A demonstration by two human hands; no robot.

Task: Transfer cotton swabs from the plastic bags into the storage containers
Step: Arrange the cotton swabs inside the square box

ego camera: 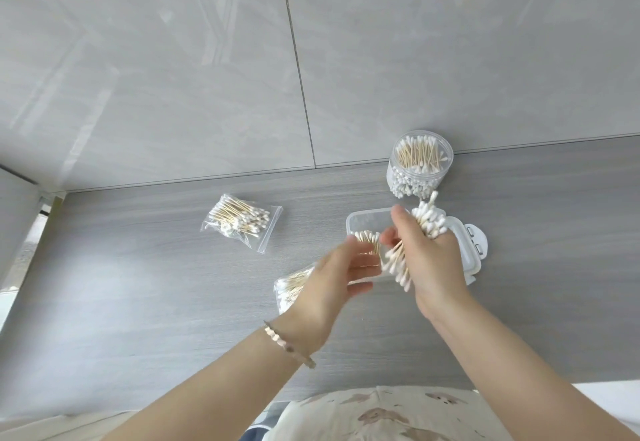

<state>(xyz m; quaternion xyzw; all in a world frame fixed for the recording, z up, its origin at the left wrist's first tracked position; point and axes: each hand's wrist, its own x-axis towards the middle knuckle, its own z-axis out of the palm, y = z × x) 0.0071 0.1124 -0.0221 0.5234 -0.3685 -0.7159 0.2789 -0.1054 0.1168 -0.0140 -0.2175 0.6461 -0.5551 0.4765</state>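
The right hand (433, 260) is clamped around a tilted bundle of white-tipped wooden cotton swabs (429, 224) directly above the clear rectangular plastic container (360, 220), its long axis slanting near-to-far, while the left hand (332, 281) hovers at the container's near-left corner, fingers apart and holding nothing.

A swab-filled round jar (420, 166) stands at the counter's (156, 302) back edge, a near-empty rectangular box (363, 224) just before it. One swab bag (242, 222) lies mid-counter, a second bag (289, 290) nearer the front — a gripped swab bundle (431, 224) above the box.
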